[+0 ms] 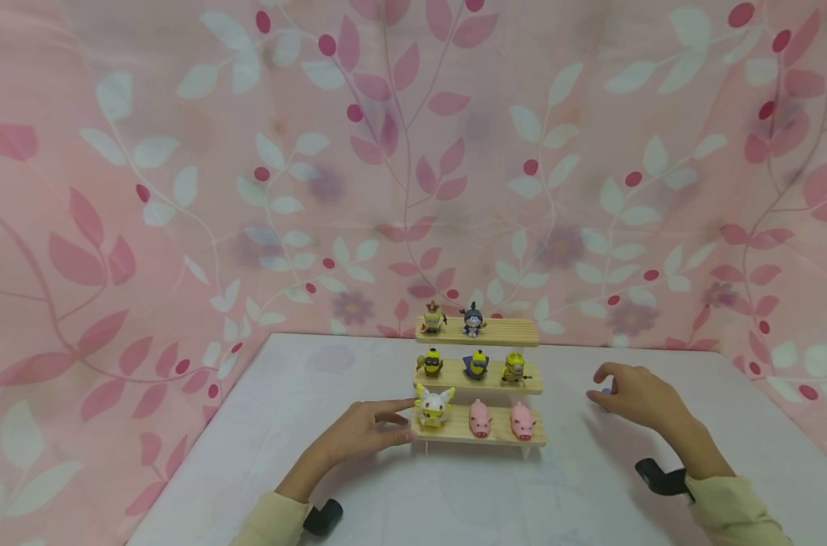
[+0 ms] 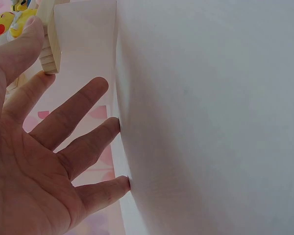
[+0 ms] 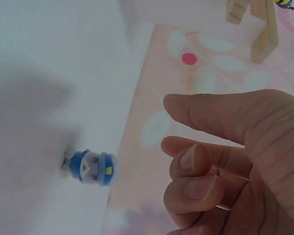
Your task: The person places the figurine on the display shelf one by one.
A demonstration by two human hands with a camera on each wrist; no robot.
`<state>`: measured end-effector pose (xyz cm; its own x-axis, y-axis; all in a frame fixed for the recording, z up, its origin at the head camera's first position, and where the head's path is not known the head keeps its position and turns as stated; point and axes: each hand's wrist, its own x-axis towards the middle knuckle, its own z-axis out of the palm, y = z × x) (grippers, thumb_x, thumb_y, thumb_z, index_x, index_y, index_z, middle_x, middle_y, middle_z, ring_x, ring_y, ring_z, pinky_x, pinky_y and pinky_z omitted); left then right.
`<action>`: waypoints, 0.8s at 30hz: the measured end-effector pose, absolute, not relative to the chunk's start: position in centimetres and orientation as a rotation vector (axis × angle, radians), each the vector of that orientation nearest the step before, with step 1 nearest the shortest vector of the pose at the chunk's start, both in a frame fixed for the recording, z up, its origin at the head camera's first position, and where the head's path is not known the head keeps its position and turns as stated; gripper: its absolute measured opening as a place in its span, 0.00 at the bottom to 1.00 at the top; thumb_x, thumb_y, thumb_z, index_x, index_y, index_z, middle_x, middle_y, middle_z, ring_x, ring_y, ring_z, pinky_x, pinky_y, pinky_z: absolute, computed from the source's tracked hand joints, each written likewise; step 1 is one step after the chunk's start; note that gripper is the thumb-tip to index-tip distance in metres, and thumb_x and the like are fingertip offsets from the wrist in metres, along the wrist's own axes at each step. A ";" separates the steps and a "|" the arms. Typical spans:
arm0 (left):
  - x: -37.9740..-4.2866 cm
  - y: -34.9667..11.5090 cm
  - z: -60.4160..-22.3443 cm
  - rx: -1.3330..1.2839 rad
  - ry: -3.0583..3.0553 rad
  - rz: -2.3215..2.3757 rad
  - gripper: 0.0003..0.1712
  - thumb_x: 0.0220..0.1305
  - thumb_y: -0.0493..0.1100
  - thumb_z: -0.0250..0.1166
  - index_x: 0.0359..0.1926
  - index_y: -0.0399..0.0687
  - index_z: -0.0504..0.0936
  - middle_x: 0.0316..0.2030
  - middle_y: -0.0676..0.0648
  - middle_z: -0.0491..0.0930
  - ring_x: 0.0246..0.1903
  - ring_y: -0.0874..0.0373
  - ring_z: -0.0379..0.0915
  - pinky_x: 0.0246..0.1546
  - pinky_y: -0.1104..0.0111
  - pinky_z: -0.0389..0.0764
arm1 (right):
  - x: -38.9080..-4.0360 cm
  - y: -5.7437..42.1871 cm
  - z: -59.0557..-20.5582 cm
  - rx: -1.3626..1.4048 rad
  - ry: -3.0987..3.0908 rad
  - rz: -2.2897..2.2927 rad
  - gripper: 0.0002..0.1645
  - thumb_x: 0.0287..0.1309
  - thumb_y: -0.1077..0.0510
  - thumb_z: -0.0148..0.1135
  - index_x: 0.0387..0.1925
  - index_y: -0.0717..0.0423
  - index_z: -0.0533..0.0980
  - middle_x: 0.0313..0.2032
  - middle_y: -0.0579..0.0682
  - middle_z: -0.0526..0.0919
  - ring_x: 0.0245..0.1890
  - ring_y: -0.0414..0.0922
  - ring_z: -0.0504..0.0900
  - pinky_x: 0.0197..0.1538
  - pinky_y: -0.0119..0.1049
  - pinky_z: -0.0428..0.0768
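Note:
My left hand (image 1: 367, 434) is at the left end of a three-tier wooden display stand (image 1: 455, 434), its index fingertip touching the end of the lowest board. In the left wrist view its fingers spread apart, the thumb beside the board. Nearest it sits a yellow figure in a white eared hood (image 1: 432, 409). Right of the stand, my right hand (image 1: 641, 396) hovers over the table with thumb and index finger apart, holding nothing. Beyond its fingertips, a small figure with a blue cap (image 3: 107, 169) and grey face stands on the table; the head view shows only a bluish bit.
Two pink pigs (image 1: 480, 418) share the lowest board. Three yellow figures (image 1: 476, 365) stand on the middle board. A crowned figure (image 1: 432, 318) and a dark-hooded figure (image 1: 474, 321) occupy the top board. Behind the white table (image 1: 304, 379) hangs a pink leaf-patterned cloth (image 1: 413, 189).

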<state>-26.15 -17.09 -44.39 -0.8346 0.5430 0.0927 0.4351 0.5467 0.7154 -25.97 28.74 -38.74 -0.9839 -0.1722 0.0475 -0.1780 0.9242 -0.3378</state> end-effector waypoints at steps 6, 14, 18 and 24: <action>-26.2 -17.1 -44.4 0.840 2.637 1.158 0.35 0.61 0.61 0.68 0.67 0.58 0.75 0.46 0.50 0.86 0.50 0.53 0.80 0.49 0.51 0.76 | -26.5 29.7 -39.0 0.258 -3.091 0.507 0.21 0.57 0.50 0.69 0.43 0.62 0.78 0.25 0.47 0.77 0.23 0.43 0.73 0.25 0.40 0.72; -26.3 -17.2 -44.5 0.850 2.647 1.151 0.35 0.61 0.62 0.68 0.67 0.58 0.75 0.45 0.51 0.86 0.51 0.52 0.80 0.49 0.51 0.76 | -27.1 30.9 -39.5 0.268 -3.102 0.500 0.21 0.56 0.49 0.69 0.42 0.62 0.78 0.28 0.48 0.79 0.25 0.44 0.75 0.26 0.42 0.73; -26.3 -17.2 -44.6 0.851 2.651 1.146 0.35 0.61 0.62 0.68 0.66 0.57 0.75 0.44 0.51 0.86 0.51 0.52 0.80 0.48 0.52 0.76 | -27.5 31.3 -39.8 0.266 -3.119 0.490 0.21 0.57 0.48 0.69 0.42 0.61 0.79 0.29 0.48 0.79 0.26 0.44 0.75 0.27 0.43 0.73; -26.3 -17.2 -44.5 0.854 2.649 1.153 0.35 0.61 0.62 0.68 0.66 0.57 0.75 0.44 0.51 0.86 0.51 0.52 0.80 0.48 0.52 0.76 | -27.7 31.7 -40.4 0.269 -3.148 0.488 0.18 0.57 0.49 0.68 0.39 0.60 0.78 0.23 0.45 0.76 0.26 0.44 0.73 0.27 0.42 0.72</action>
